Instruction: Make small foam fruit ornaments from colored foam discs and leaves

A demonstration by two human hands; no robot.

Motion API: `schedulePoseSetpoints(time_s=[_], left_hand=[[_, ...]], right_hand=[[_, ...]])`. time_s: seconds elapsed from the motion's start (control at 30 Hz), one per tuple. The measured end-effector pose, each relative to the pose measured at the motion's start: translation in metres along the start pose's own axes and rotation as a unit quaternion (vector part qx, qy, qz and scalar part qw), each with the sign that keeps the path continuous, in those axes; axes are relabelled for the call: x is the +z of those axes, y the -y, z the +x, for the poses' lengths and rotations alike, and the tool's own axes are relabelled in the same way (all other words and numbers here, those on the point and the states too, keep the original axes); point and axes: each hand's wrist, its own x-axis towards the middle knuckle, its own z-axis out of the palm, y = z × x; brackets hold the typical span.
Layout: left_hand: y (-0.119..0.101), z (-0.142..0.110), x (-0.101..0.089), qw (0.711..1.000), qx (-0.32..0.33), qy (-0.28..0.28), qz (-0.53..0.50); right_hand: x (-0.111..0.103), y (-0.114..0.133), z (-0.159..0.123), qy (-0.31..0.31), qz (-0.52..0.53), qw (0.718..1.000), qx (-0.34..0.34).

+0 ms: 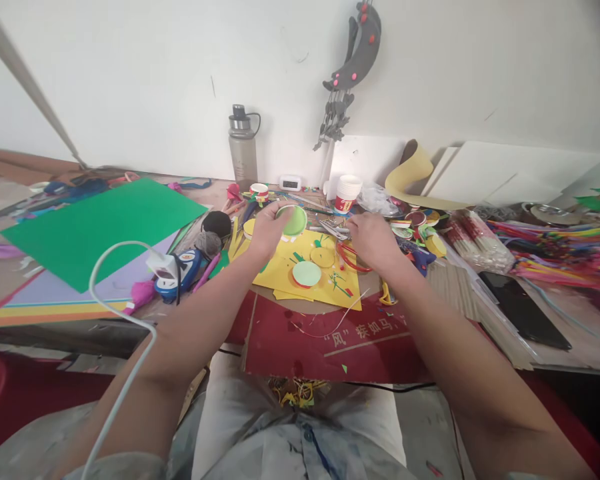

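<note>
My left hand (pixel 270 232) is closed on the edge of a round green disc (pixel 294 221) with a pale rim, held up above the table. My right hand (pixel 373 239) has its fingers curled together beside a pair of metal scissors (pixel 333 230); what they hold, if anything, I cannot make out. Below my hands lies yellow paper (pixel 285 270) with green scraps on it. A second disc, pale green with a red edge (pixel 307 273), rests on that paper. A red cord loop (pixel 351 259) lies near my right wrist.
A bottle (pixel 243 150) and stacked paper cups (pixel 349 190) stand by the wall. Left are green sheet (pixel 105 227) and a blue power strip (pixel 180 275) with a white cable. Right are a phone (pixel 523 310) and colourful pipe cleaners (pixel 570 250). A red board (pixel 330 347) lines the front.
</note>
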Motion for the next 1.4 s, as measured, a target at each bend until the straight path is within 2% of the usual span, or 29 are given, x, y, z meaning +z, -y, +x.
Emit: schedulePoseSetpoints(time_s=[0.07, 0.17, 0.27, 0.4, 0.47, 0.6, 0.67, 0.73, 0.8, 0.83, 0.9, 0.97, 1.03, 1.1, 1.23, 1.4], left_hand=[[0.007, 0.006, -0.002, 0.997, -0.063, -0.039, -0.037], [0.012, 0.012, -0.006, 0.982, -0.148, -0.073, -0.096], [0.014, 0.014, -0.010, 0.977, -0.160, -0.074, -0.119], [0.015, 0.014, -0.012, 0.982, -0.142, -0.062, -0.104], [0.015, 0.013, -0.012, 0.985, -0.134, -0.057, -0.094], [0.013, 0.010, -0.011, 0.986, -0.139, -0.059, -0.068], [0.011, 0.007, -0.010, 0.986, -0.145, -0.055, -0.066], [0.009, 0.004, -0.009, 0.986, -0.145, -0.049, -0.067], [0.008, 0.001, -0.007, 0.987, -0.143, -0.041, -0.060], [0.007, 0.000, -0.006, 0.988, -0.141, -0.038, -0.051], [0.006, -0.004, -0.002, 0.989, -0.139, -0.036, -0.032], [0.005, -0.007, 0.003, 0.990, -0.136, -0.026, -0.027], [0.004, -0.010, 0.008, 0.989, -0.136, 0.000, -0.049], [0.003, -0.012, 0.012, 0.985, -0.143, 0.024, -0.090], [0.002, -0.017, 0.016, 0.974, -0.150, 0.061, -0.157], [0.000, -0.024, 0.018, 0.973, -0.134, 0.105, -0.158]], right_hand=[[0.005, 0.000, -0.003, -0.001, -0.109, 0.994, 0.012], [0.013, 0.011, -0.008, 0.091, -0.130, 0.987, -0.034], [0.019, 0.025, -0.007, 0.188, -0.134, 0.971, -0.057], [0.024, 0.034, 0.001, 0.222, -0.144, 0.964, -0.040], [0.025, 0.033, 0.005, 0.209, -0.127, 0.969, -0.031], [0.022, 0.021, 0.011, 0.167, -0.018, 0.986, -0.006], [0.018, 0.015, 0.017, 0.112, 0.040, 0.993, 0.002], [0.015, 0.011, 0.023, 0.020, 0.137, 0.990, 0.012], [0.017, 0.012, 0.027, -0.055, 0.274, 0.960, 0.027], [0.020, 0.014, 0.028, -0.073, 0.335, 0.939, 0.030], [0.029, 0.020, 0.027, -0.071, 0.424, 0.903, 0.021], [0.040, 0.026, 0.023, -0.051, 0.469, 0.882, 0.004], [0.049, 0.029, 0.018, -0.039, 0.486, 0.873, -0.009], [0.052, 0.028, 0.013, -0.044, 0.476, 0.878, -0.024], [0.046, 0.022, 0.009, -0.096, 0.411, 0.905, -0.055], [0.043, 0.021, 0.008, -0.160, 0.372, 0.911, -0.076]])
